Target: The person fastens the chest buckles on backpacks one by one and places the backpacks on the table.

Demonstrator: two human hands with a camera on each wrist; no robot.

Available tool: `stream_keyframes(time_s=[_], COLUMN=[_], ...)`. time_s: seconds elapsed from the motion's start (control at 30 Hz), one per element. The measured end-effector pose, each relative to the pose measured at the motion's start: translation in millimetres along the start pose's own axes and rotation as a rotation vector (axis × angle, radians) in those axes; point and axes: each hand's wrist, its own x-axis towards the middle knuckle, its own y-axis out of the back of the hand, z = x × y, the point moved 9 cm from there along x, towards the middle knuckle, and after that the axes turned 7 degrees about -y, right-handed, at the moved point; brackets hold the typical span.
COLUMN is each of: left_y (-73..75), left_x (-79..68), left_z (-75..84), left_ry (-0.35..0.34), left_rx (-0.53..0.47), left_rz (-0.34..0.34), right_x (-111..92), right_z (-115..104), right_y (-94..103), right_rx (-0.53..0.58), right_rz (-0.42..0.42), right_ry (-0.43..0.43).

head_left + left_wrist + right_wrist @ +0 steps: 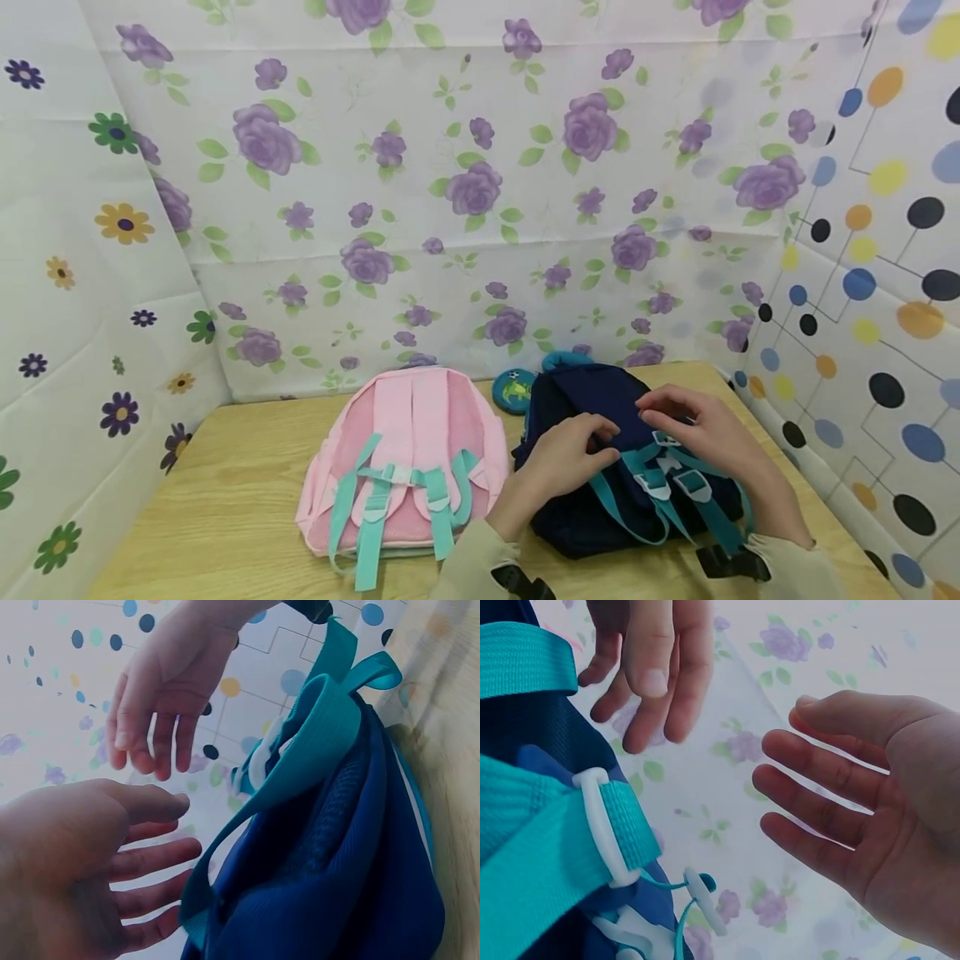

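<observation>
A navy backpack (577, 525) with teal straps and white buckles (693, 485) lies on the table, its strap side facing up. Over its left part hovers my left hand (572, 454), fingers loosely bent and holding nothing. My right hand (697, 425) hangs above the right part near the buckles, also holding nothing. Both wrist views show the fingers apart from each other, with a gap between the two hands. In the left wrist view a teal strap (322, 742) arches beside the left fingertips; whether they touch it I cannot tell.
To the left lies a pink backpack (411, 400) with teal straps, also strap side up. A round teal patch (514, 391) with a green-yellow animal sits between the bags at the back. Wooden table (225, 492) extends to the left; patterned cloth walls (420, 200) stand behind and at both sides.
</observation>
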Motion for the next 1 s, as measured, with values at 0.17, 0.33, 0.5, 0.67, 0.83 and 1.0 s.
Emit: stream_keyframes(time_s=[0.17, 0.33, 0.5, 0.67, 0.83, 1.0], left_y=[-6.0, -12.5, -22.4, -29.0, -35.0, -38.9], left_x=[12.0, 25.8, 36.1, 39.9, 40.6, 44.2], left_z=[4.7, 11.6, 15.5, 13.8, 11.0, 11.1], left_ry=[-0.026, -0.053, -0.056, -0.047, -0.041, -0.035], left_rx=[0.011, 0.005, -0.005, 0.005, 0.049, 0.065], left_rz=[0.002, 0.004, 0.007, 0.008, 0.017, 0.007], right_x=[1, 2, 1, 3, 4, 3], right_z=[4, 12, 27, 40, 53, 64], right_y=[3.3, 8.1, 14.1, 13.1, 7.0, 7.2], right_rx=[-0.011, -0.002, -0.020, -0.011, 0.014, -0.038], right_rz=[-0.001, -0.011, -0.008, -0.022, -0.039, -0.031], right_ry=[-0.012, -0.013, -0.033, -0.053, -0.062, -0.067])
